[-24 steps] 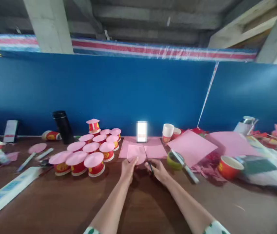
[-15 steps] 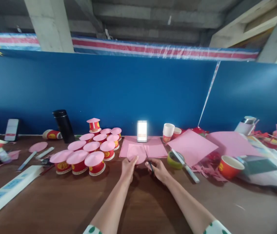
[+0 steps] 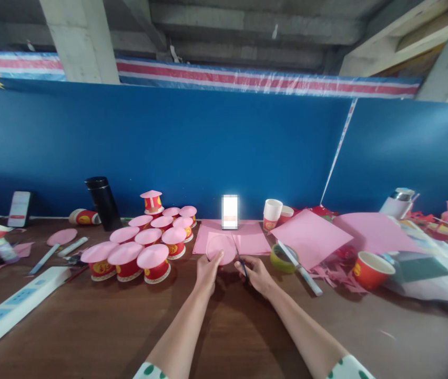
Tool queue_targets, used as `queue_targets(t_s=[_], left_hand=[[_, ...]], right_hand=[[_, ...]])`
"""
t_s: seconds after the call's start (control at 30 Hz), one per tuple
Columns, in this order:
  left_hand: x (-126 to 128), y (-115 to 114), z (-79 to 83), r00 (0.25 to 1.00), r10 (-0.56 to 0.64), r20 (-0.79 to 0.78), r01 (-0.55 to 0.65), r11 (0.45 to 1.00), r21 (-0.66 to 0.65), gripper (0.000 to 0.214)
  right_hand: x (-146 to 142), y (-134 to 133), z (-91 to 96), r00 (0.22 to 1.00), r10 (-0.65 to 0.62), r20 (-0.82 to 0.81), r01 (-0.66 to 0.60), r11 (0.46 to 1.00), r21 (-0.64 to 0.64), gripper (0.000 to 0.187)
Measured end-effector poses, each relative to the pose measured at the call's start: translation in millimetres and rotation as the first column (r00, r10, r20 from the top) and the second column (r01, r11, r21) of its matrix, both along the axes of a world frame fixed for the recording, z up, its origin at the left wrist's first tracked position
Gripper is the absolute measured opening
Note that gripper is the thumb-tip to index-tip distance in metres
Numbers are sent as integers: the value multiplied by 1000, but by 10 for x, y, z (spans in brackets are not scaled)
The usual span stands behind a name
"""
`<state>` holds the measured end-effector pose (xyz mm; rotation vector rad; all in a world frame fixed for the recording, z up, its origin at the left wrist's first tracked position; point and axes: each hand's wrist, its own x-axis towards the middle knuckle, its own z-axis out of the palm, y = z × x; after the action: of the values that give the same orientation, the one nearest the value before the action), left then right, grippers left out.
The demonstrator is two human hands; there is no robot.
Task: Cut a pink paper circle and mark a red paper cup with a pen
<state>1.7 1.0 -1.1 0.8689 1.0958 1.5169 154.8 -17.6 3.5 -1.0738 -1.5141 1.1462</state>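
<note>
My left hand [image 3: 208, 267] pinches the lower left edge of a round piece of pink paper [image 3: 224, 248], its thumb lying on top. In my right hand [image 3: 256, 273] is a pair of dark scissors [image 3: 243, 266], closed in the fingers, with the blades pointing up beside the right edge of the paper. Behind both hands lie pink paper sheets [image 3: 253, 239] flat on the table. Left of my left hand stand several red paper cups with pink cone tops [image 3: 153, 257]. A roll of green tape [image 3: 283, 261] lies just right of my right hand.
A utility knife [image 3: 305, 276] leans across the tape roll. Farther right are pink sheets [image 3: 313, 239], paper scraps [image 3: 342, 279] and a red cup [image 3: 373, 269]. On the left are a black flask [image 3: 103, 205] and a white power strip [image 3: 19, 308]. A blue partition [image 3: 224, 142] closes off the back.
Both hands stay almost where they were, still holding the paper and the scissors. The view has shifted very slightly; nothing else has visibly moved.
</note>
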Motion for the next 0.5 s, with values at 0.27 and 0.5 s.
queue_targets(t_s=[0.27,0.5], left_hand=[[-11,18,-33,1000,-2,0,2,1000,11,40],[-21,28,-55,1000,0,-13,0,1000,-4,40]], right_hand=[[-3,-9,15,1000,-1,-5,1,1000,-7,30],[-20,-17,25,1000,-20,-13,20,999,-42,34]])
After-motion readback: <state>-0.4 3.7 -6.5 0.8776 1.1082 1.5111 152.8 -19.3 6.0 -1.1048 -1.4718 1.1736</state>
